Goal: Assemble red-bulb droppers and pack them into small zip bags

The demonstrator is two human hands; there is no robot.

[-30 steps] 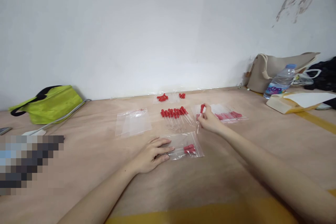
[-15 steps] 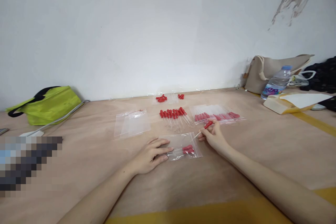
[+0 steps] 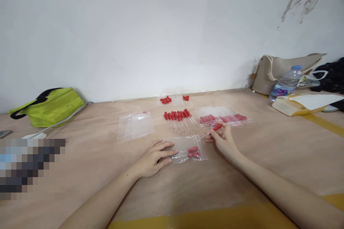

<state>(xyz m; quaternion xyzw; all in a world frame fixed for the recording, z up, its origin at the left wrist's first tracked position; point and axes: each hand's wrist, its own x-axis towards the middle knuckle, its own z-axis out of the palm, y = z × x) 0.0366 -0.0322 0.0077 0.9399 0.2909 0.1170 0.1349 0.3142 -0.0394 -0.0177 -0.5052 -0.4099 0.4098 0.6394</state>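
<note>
My left hand (image 3: 156, 159) lies with its fingers apart on the closed end of a clear zip bag (image 3: 182, 142). Inside that bag are droppers (image 3: 193, 154) with red rubber bulbs, their glass tubes pointing toward my left fingers. Just right of the bag's mouth, my right hand (image 3: 221, 137) pinches a dropper (image 3: 217, 127) by its red bulb. The tube of this dropper slants down left, its tip at the bag's opening; whether it is inside I cannot tell. Beyond the bag, a row of loose droppers (image 3: 178, 116) lies on the table.
Filled zip bags (image 3: 223, 116) of droppers lie behind my right hand, flat bags (image 3: 137, 125) to the left. Loose red bulbs (image 3: 166, 100) sit by the wall. A green pouch (image 3: 53, 107) is far left; a water bottle (image 3: 286, 82), beige bag (image 3: 263, 78) and envelope (image 3: 285, 105) stand right.
My right hand has shifted slightly right with the dropper, whose tube now lies flatter near the bag's mouth. My left hand has stayed on the bag. The view has moved a little.
</note>
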